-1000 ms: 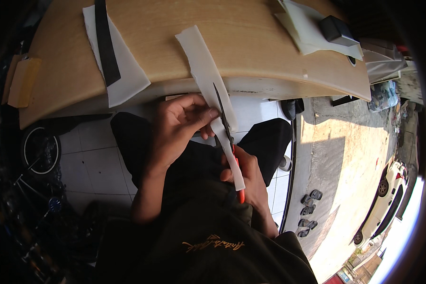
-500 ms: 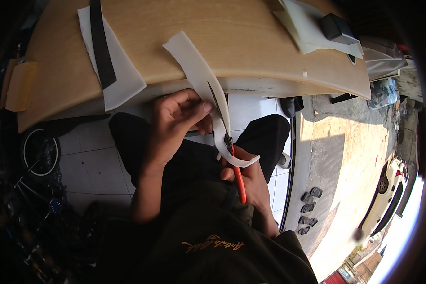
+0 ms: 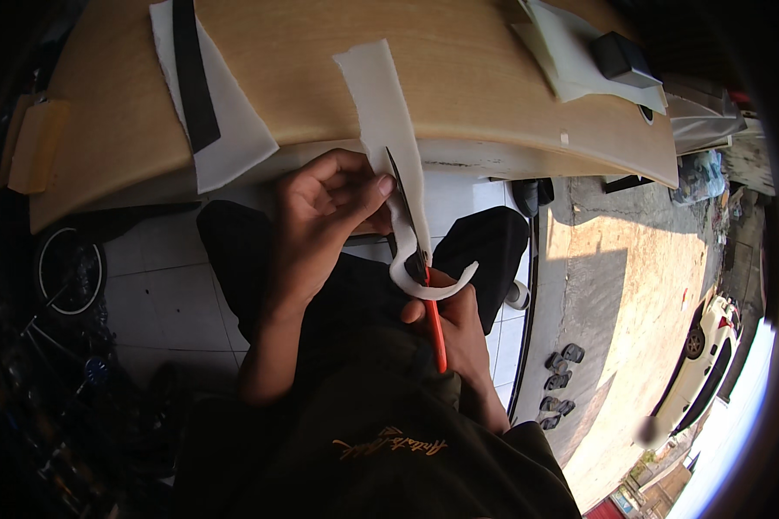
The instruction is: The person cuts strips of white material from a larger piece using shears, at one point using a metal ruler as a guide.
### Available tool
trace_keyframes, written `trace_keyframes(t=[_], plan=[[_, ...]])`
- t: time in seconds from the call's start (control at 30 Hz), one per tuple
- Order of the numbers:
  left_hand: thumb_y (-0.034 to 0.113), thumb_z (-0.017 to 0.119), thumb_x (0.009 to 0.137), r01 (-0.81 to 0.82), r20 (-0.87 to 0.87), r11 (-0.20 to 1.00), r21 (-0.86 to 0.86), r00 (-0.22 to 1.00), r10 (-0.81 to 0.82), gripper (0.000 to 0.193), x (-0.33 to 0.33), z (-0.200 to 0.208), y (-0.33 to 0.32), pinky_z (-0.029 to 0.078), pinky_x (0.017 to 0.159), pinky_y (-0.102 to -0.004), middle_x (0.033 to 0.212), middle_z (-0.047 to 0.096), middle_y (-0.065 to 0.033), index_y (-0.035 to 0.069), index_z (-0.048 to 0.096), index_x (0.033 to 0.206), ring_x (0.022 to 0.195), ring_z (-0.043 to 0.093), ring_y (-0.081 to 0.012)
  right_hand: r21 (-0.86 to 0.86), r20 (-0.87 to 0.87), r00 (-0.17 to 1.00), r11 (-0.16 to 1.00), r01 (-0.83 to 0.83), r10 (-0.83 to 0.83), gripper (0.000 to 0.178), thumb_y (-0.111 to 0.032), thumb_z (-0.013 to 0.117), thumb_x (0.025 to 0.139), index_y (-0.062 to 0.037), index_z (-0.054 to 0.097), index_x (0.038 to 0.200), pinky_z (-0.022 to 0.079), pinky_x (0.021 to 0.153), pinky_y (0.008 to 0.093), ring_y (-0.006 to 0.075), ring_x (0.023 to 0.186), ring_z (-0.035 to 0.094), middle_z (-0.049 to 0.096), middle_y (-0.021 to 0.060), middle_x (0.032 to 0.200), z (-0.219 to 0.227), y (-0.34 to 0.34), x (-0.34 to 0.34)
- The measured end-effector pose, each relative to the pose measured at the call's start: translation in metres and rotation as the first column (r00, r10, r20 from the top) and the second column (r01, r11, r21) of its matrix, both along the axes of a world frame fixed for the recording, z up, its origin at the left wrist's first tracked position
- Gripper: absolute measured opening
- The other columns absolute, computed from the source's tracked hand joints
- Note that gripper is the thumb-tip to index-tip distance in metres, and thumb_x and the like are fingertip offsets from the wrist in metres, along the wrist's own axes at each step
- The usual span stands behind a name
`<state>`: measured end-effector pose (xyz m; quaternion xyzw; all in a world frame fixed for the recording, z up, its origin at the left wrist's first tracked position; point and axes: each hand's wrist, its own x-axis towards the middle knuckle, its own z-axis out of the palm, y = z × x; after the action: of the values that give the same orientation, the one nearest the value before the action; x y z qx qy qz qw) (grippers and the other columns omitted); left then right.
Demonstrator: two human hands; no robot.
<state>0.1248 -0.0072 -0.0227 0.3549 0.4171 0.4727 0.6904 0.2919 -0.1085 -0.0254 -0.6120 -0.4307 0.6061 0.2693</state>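
Note:
A long strip of white, soft-looking sheet [image 3: 379, 95] stretches from the table over its near edge toward my lap. My left hand [image 3: 325, 208] pinches its left edge between thumb and fingers, beside the blades. In my right hand [image 3: 460, 324] is a pair of scissors with a red-orange handle [image 3: 437, 333]. Their dark blades point away from me and lie along the sheet, slightly apart. A narrow cut band [image 3: 420, 290] curls from the sheet around the scissors' pivot, its loose end above my right hand. Some right-hand fingers are hidden.
On the curved wooden table [image 3: 294, 78] lie another white sheet [image 3: 234, 143] with a dark strip [image 3: 197, 95] on it and, far right, white sheets [image 3: 571, 65] under a grey block [image 3: 623, 60]. A bicycle wheel [image 3: 71, 270] stands left; sandals [image 3: 558, 379] lie outside.
The white sheet's far end has swung right and straightened on the table. The cut band curls more tightly around the scissors. My left hand has shifted slightly; my right hand stays nearly in place.

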Motion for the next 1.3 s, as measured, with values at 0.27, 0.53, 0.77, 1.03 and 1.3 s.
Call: trace_keyframes(t=[0.27, 0.53, 0.77, 1.03, 1.3], plan=[[0.008, 0.066, 0.086, 0.156, 0.037, 0.988, 0.001, 0.987, -0.156, 0.017, -0.003, 0.004, 0.0, 0.049, 0.057, -0.0238, 0.079, 0.065, -0.0088, -0.004, 0.06, 0.096, 0.064, 0.063, -0.0118, 0.269, -0.022, 0.999, 0.962, 0.037, -0.032, 0.077, -0.067, 0.063, 0.073, 0.0045, 0.056, 0.099, 0.037, 0.053, 0.032, 0.0131, 0.057, 0.04, 0.05, 0.0073, 0.062, 0.007, 0.003, -0.005], [0.01, 0.065, 0.087, -0.01, 0.032, 1.0, -0.026, 0.999, 0.011, 0.017, 0.006, 0.005, 0.001, 0.049, 0.058, -0.0237, 0.079, 0.065, -0.0081, -0.004, 0.059, 0.095, 0.065, 0.062, -0.0113, 0.091, 0.052, 0.996, 0.993, -0.071, 0.066, 0.072, -0.065, 0.065, 0.073, 0.0045, 0.057, 0.09, 0.039, 0.054, 0.0322, 0.0138, 0.056, 0.041, 0.05, 0.0089, 0.06, 0.011, 0.01, 0.001], [0.011, 0.065, 0.087, 0.114, 0.009, 0.993, 0.016, 0.993, -0.114, 0.018, 0.0, 0.007, 0.003, 0.049, 0.058, -0.0228, 0.081, 0.065, -0.0082, -0.004, 0.058, 0.094, 0.065, 0.062, -0.0111, 0.258, 0.024, 0.998, 0.964, -0.068, 0.064, 0.069, -0.063, 0.066, 0.074, 0.0043, 0.056, 0.088, 0.039, 0.053, 0.0322, 0.0163, 0.054, 0.041, 0.049, 0.0092, 0.059, 0.006, 0.011, 0.001], [0.012, 0.065, 0.088, 0.007, 0.023, 1.0, 0.018, 1.0, -0.007, 0.018, 0.007, 0.011, 0.001, 0.053, 0.061, -0.0234, 0.08, 0.064, -0.0065, -0.003, 0.057, 0.093, 0.068, 0.063, -0.0107, 0.14, 0.084, 0.995, 0.988, -0.065, 0.054, 0.056, -0.049, 0.072, 0.076, 0.0039, 0.057, 0.086, 0.039, 0.053, 0.0331, 0.0158, 0.053, 0.041, 0.048, 0.0091, 0.057, 0.014, 0.013, -0.001], [0.01, 0.066, 0.087, 0.069, 0.018, 0.997, 0.034, 0.997, -0.069, 0.021, 0.005, 0.01, -0.002, 0.054, 0.062, -0.0234, 0.085, 0.066, -0.0087, -0.004, 0.058, 0.099, 0.071, 0.063, -0.0102, 0.244, 0.029, 0.997, 0.966, -0.083, 0.078, 0.091, -0.078, 0.061, 0.063, 0.0057, 0.051, 0.096, 0.039, 0.053, 0.0347, 0.0174, 0.054, 0.041, 0.045, 0.0097, 0.057, 0.0, 0.01, 0.002]])
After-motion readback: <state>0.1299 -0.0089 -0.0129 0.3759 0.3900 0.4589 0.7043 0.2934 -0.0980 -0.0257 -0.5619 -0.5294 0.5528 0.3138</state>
